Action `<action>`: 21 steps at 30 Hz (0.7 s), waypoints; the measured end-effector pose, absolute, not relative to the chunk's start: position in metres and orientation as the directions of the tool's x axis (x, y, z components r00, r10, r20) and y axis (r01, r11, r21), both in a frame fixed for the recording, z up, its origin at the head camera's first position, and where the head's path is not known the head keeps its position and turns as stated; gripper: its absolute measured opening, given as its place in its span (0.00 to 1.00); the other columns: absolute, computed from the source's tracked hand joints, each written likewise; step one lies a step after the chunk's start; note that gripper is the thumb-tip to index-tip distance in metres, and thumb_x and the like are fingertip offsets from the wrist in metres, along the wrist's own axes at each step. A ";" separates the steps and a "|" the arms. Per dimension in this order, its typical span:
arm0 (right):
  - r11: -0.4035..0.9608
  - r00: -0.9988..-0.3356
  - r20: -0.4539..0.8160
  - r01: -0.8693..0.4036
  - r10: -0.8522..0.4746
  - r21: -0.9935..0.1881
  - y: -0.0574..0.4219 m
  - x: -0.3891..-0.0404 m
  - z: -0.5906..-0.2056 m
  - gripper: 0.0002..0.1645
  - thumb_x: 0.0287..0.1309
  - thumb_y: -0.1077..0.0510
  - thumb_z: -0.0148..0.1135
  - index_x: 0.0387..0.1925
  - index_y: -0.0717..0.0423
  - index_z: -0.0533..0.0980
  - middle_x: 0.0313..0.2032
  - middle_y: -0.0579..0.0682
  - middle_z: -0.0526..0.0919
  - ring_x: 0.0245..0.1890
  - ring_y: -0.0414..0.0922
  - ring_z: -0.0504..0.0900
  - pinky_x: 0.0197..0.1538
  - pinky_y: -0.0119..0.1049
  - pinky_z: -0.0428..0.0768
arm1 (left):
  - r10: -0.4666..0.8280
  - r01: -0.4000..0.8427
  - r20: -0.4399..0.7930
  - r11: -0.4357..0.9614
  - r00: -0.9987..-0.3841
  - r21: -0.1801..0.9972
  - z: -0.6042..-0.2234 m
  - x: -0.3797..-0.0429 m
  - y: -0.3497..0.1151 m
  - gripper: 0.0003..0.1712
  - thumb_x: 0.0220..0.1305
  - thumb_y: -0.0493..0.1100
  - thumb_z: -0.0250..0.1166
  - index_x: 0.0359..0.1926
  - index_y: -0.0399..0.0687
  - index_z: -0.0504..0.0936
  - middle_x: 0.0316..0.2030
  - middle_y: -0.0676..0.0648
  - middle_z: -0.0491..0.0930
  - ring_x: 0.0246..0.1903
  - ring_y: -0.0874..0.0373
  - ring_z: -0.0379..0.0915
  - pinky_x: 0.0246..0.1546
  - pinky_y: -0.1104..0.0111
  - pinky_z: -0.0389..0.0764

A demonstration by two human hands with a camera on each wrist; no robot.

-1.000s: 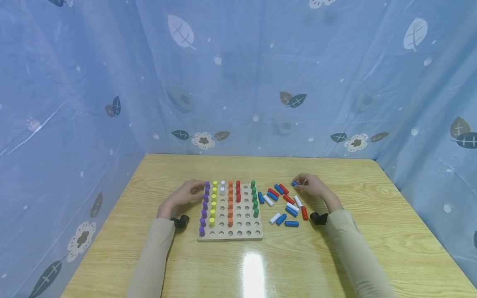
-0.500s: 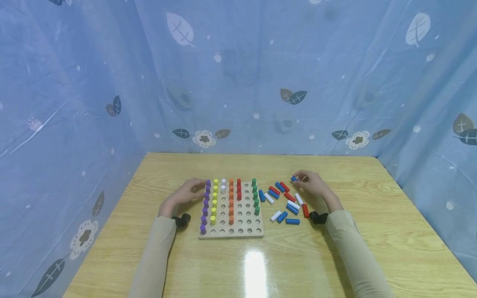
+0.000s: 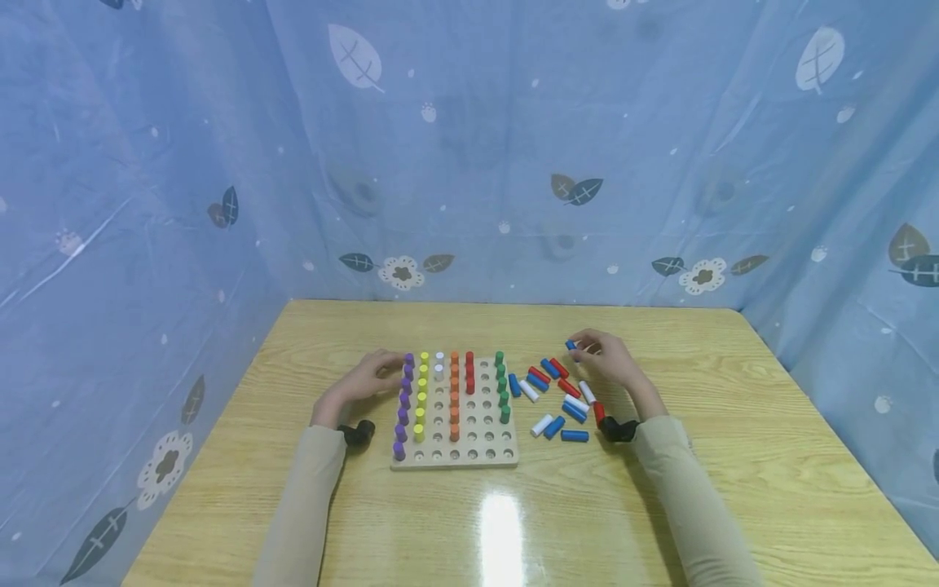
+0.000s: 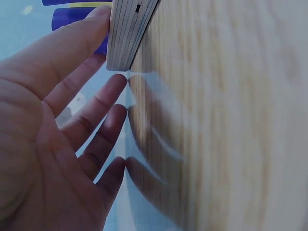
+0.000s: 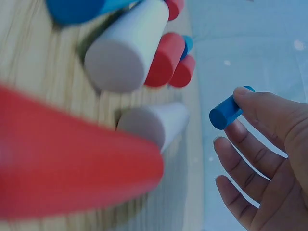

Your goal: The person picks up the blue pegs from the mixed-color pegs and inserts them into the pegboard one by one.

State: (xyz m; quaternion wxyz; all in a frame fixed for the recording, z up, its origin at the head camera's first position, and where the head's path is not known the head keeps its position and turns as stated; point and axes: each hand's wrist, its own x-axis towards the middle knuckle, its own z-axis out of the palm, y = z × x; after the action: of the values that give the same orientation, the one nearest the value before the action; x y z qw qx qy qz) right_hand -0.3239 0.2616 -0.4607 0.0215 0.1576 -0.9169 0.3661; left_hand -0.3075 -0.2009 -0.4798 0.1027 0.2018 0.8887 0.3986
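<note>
My right hand (image 3: 610,359) pinches a blue peg (image 3: 571,346) between thumb and forefinger, held up off the table beyond the loose pegs. In the right wrist view this blue peg (image 5: 225,113) is tilted, and the other fingers are spread apart below it. My left hand (image 3: 359,381) rests at the far left corner of the wooden pegboard (image 3: 455,466). In the left wrist view the thumb touches the board's edge (image 4: 126,38) beside the purple pegs (image 4: 70,18), the other fingers loosely extended. Purple, yellow, white, orange, red and green pegs stand in columns on the board.
Several loose red, white and blue pegs (image 3: 575,436) lie on the wooden table (image 3: 411,530) right of the board. A red peg (image 3: 599,412) lies close to the right wrist camera (image 3: 618,430). A blue patterned curtain (image 3: 469,163) hangs behind and at both sides.
My right hand has moved slightly left and away from me, lifting the blue peg and turning it more upright. My left hand stays at the board's corner.
</note>
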 end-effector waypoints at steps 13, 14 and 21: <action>0.655 -0.929 0.243 -0.370 -0.281 -0.659 0.240 -0.321 -0.453 0.16 0.58 0.56 0.61 0.47 0.59 0.76 0.38 0.57 0.83 0.35 0.49 0.79 0.37 0.39 0.78 | 0.440 0.275 -0.017 0.590 -0.898 0.759 -0.483 -0.309 -0.201 0.30 0.59 0.51 0.63 0.62 0.50 0.69 0.60 0.43 0.67 0.62 0.44 0.56 0.65 0.46 0.55; 0.656 -0.927 0.246 -0.375 -0.284 -0.656 0.238 -0.321 -0.453 0.16 0.58 0.56 0.61 0.47 0.58 0.76 0.38 0.56 0.83 0.35 0.49 0.79 0.37 0.40 0.78 | 0.441 0.275 -0.017 0.589 -0.898 0.760 -0.483 -0.309 -0.201 0.30 0.60 0.50 0.63 0.62 0.50 0.69 0.60 0.43 0.67 0.62 0.44 0.56 0.65 0.46 0.56; 0.627 -0.922 0.242 -0.383 -0.301 -0.678 0.225 -0.319 -0.449 0.16 0.59 0.56 0.61 0.48 0.57 0.76 0.40 0.56 0.82 0.39 0.51 0.80 0.43 0.47 0.79 | 0.439 0.268 -0.023 0.589 -0.898 0.762 -0.482 -0.308 -0.200 0.30 0.60 0.50 0.62 0.62 0.49 0.68 0.60 0.43 0.67 0.63 0.44 0.56 0.65 0.45 0.55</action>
State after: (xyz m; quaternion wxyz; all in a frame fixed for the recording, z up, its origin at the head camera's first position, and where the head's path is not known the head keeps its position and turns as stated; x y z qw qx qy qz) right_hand -0.3194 0.2251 -0.4493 0.0525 0.1898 -0.9005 0.3877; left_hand -0.3077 -0.2004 -0.4822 0.1046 0.1997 0.8853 0.4068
